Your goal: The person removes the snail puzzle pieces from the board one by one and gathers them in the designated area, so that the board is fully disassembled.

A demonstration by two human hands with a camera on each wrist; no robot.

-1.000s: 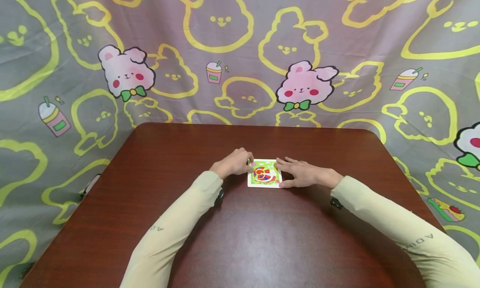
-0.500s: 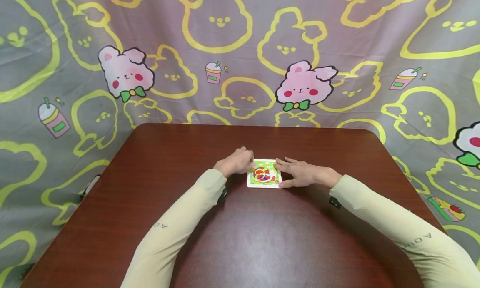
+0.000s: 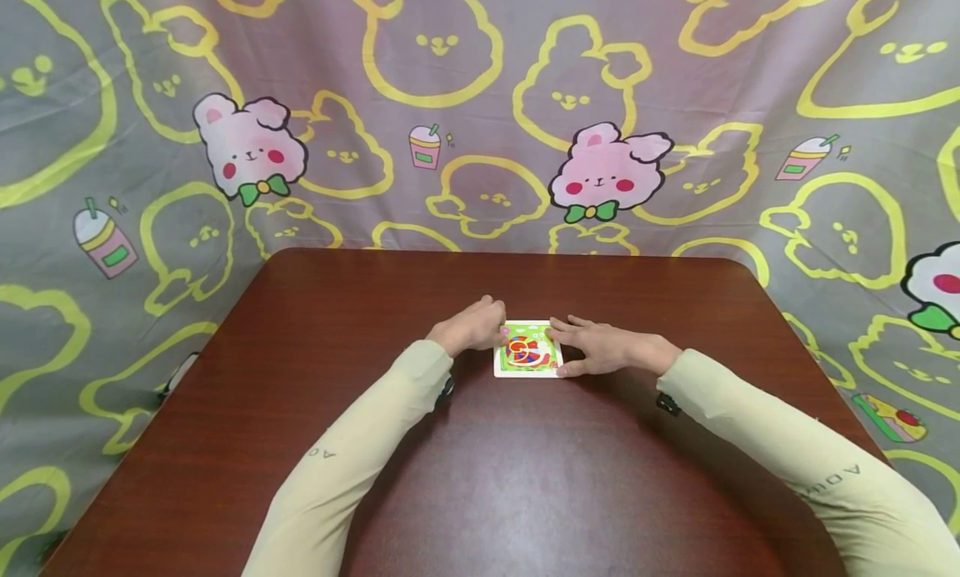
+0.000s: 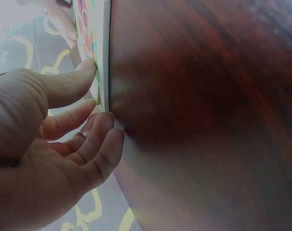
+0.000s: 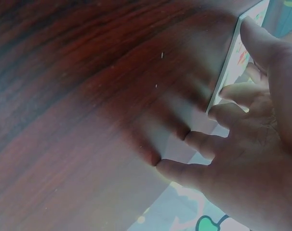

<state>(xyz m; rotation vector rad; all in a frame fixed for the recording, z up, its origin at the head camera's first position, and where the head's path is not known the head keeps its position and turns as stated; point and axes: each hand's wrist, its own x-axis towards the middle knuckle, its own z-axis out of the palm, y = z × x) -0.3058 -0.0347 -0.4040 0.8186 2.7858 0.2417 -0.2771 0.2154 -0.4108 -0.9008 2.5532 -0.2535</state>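
A thin square picture board (image 3: 528, 356) with a red and blue snail on green and a white border lies flat on the brown table. My left hand (image 3: 474, 325) is at its far left corner. In the left wrist view the thumb (image 4: 71, 87) and index finger meet the board's face at its edge, the other fingers curling beside it. What may be between those two tips is hidden. Across the board, my right hand (image 3: 603, 349) rests along the right edge. Its thumb (image 5: 257, 36) touches the near corner, and the spread fingers (image 5: 199, 142) reach the far corner and the tabletop.
The dark brown table (image 3: 480, 477) stretches around the board on all sides. Behind it and at both sides hangs a grey curtain (image 3: 465, 77) printed with yellow outlines and pink rabbits. Cream sleeves (image 3: 360, 444) cover both forearms, with a dark wrist device under each cuff.
Over the past second my left hand has shifted slightly right, its fingers bending in closer to the board's corner. The right hand and the board stay in place.
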